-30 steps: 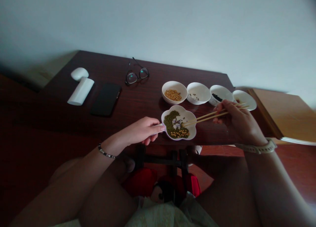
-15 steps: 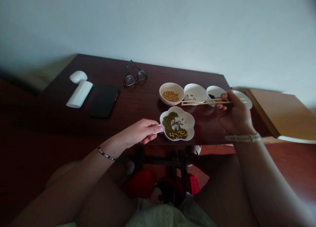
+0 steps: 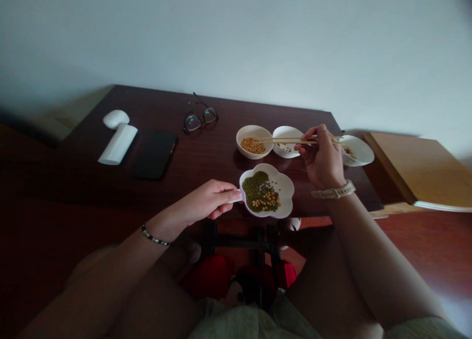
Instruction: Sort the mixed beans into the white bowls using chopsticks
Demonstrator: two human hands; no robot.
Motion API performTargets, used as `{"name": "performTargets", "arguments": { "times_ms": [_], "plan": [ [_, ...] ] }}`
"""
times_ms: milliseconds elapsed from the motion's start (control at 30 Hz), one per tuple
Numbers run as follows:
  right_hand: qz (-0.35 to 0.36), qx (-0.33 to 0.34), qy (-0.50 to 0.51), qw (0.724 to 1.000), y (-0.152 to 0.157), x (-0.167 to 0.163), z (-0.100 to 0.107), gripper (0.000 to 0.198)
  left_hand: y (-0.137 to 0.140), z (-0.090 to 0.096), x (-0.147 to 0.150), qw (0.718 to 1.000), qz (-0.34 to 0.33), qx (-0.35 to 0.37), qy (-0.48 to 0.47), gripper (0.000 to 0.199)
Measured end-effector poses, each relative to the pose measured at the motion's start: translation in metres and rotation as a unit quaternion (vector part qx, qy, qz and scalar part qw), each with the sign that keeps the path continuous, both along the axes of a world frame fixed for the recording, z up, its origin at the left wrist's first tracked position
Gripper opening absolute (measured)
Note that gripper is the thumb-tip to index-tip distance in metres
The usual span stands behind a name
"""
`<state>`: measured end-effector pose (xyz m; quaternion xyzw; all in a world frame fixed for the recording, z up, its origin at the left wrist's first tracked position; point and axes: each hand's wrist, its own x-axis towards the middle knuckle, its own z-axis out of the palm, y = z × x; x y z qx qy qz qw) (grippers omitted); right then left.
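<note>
My left hand (image 3: 216, 200) is closed round the short handle of a white flower-shaped dish (image 3: 285, 196). Green beans (image 3: 254, 186) cover its left side, with yellow soybeans (image 3: 271, 200) near the front. In my right hand (image 3: 322, 157) is a pair of chopsticks (image 3: 283, 139), held sideways above the bowls. Their tips reach over the left bowl (image 3: 243, 131), which holds yellow soybeans. Beside it, a second white bowl (image 3: 285, 130) has a few small beans in it. My right hand hides the third bowl. At the right, another white bowl (image 3: 363, 152) holds some reddish bits.
Black-framed glasses (image 3: 201, 120) lie behind the bowls. A dark phone (image 3: 155, 154) and a white cylinder with a rounded head (image 3: 118, 144) lie on the left of the dark table (image 3: 221, 100). A light wooden piece of furniture (image 3: 424, 167) stands at the right.
My right hand has moved left with the chopsticks, whose tips are now over the soybean bowl. The dish has tilted slightly and a pale purplish bit in it no longer shows.
</note>
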<state>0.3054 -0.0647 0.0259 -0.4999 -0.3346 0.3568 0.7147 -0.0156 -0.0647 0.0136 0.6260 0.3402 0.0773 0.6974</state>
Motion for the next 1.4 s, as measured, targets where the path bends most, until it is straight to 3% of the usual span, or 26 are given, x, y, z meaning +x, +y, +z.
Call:
{"name": "performTargets", "arguments": {
  "times_ms": [267, 433, 567, 967, 1400],
  "plan": [
    [-0.011, 0.002, -0.015, 1.0, -0.004, 0.009, 0.0, 0.039, -0.001, 0.003, 0.001, 1.0, -0.019, 0.012, 0.001, 0.04],
    [-0.025, 0.023, 0.01, 0.999, -0.006, 0.013, -0.003, 0.037, 0.004, -0.002, 0.002, 0.999, 0.001, 0.037, -0.003, 0.041],
    [-0.024, 0.021, 0.009, 0.999, -0.007, 0.016, -0.003, 0.039, 0.008, -0.003, 0.002, 0.999, -0.03, 0.02, -0.007, 0.038],
    [-0.013, 0.016, 0.014, 1.0, -0.023, 0.021, 0.004, 0.037, 0.017, -0.003, -0.001, 0.999, -0.002, 0.05, 0.015, 0.041],
    [-0.012, 0.036, 0.052, 0.998, -0.041, 0.05, 0.007, 0.036, 0.031, -0.004, -0.007, 0.998, -0.035, 0.061, 0.002, 0.043]
  ]
}}
